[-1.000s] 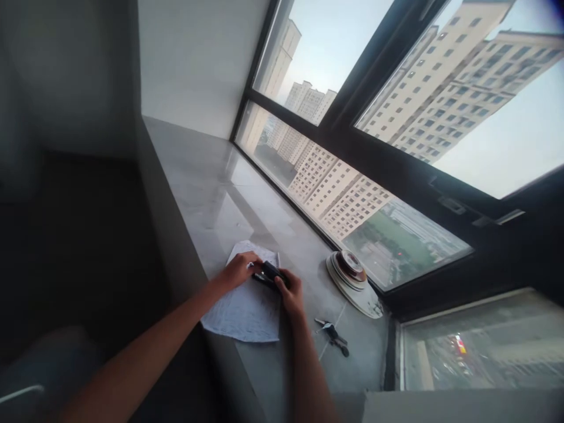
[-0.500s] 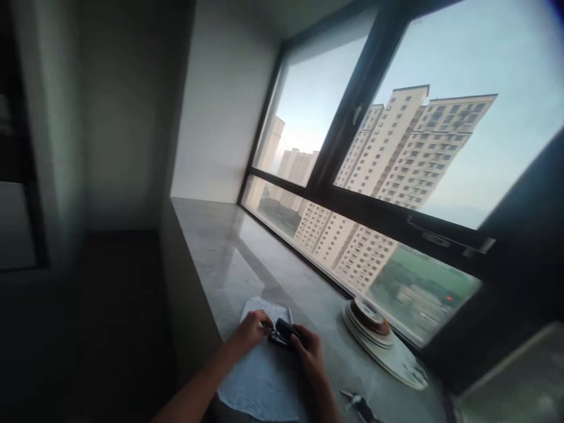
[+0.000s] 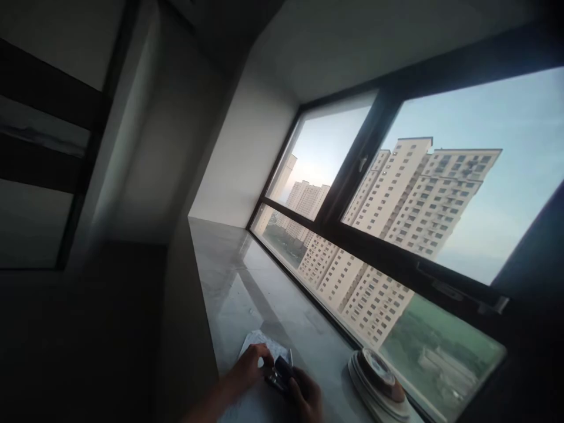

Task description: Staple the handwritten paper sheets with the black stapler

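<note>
One black hinged object is standing unclosed; right hand is gripping it; left hand is curled, hold unclear.

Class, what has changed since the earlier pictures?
The view tilted up: everything sits lower; the metal keys left frame. Nothing was visibly grasped or released: the right hand still grips the black hinged elongated object, the left hand stays beside it, and the stacked round white-and-brown dishes remain on the grey sill.
</note>
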The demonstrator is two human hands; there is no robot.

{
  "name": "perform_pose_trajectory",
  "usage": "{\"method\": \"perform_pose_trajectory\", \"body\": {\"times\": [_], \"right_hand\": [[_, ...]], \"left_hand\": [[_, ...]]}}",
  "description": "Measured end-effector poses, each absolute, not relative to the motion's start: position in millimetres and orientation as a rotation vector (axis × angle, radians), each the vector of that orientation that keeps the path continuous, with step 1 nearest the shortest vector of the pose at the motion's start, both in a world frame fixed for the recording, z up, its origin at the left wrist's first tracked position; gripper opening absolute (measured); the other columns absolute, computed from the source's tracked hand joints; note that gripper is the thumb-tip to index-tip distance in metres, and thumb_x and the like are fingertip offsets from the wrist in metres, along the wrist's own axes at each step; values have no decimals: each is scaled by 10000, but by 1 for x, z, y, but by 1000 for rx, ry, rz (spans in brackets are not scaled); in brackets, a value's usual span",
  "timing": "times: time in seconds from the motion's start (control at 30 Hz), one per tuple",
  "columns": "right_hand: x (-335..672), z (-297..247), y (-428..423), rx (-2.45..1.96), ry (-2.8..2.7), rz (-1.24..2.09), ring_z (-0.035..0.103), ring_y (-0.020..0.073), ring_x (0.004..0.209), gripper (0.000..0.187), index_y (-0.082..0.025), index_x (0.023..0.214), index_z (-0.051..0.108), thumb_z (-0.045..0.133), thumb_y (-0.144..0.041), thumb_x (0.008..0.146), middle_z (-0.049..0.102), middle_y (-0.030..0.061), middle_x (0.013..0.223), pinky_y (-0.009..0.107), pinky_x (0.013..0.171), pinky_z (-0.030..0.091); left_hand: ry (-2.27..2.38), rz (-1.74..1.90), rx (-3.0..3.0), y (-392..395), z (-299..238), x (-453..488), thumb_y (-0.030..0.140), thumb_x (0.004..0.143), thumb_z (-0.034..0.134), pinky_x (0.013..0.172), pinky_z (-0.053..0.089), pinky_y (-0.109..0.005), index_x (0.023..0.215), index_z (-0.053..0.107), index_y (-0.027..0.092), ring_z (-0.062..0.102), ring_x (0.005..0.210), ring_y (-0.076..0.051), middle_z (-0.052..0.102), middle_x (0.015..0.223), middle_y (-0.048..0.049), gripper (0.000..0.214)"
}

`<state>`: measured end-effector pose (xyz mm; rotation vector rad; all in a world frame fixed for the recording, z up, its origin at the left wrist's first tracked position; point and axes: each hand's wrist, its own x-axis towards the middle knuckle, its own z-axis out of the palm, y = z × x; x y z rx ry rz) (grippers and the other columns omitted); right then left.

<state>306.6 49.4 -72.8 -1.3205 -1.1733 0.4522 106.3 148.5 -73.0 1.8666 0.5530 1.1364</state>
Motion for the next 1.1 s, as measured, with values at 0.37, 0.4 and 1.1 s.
{"method": "perform_pose_trajectory", "body": {"times": [0.37,0.4,1.1], "right_hand": [[293,-62,47,-1254,-1051,380,727,415,849,521,-219,775,815,854,-667,512,780,114,831,501,793,595],[293,-63,47,-1251,-1011,375,725,417,858,532,-221,767,813,867,-667,482,781,117,838,504,804,591],[306,-71,37,-1101,-827,573,713,362,884,496,-237,847,798,869,-626,547,770,90,894,448,763,583]], "left_hand": [[606,1214,1819,161,-96,114,367,644,831,818,460,-402,699,730,257,647,806,-256,703,772,-37,159],[602,1206,1821,160,-94,113,392,657,827,812,461,-399,695,733,260,646,806,-253,702,778,-38,167],[411,894,1909,142,-39,106,288,611,860,863,442,-328,1071,631,265,648,967,-205,706,1046,7,514]]}}
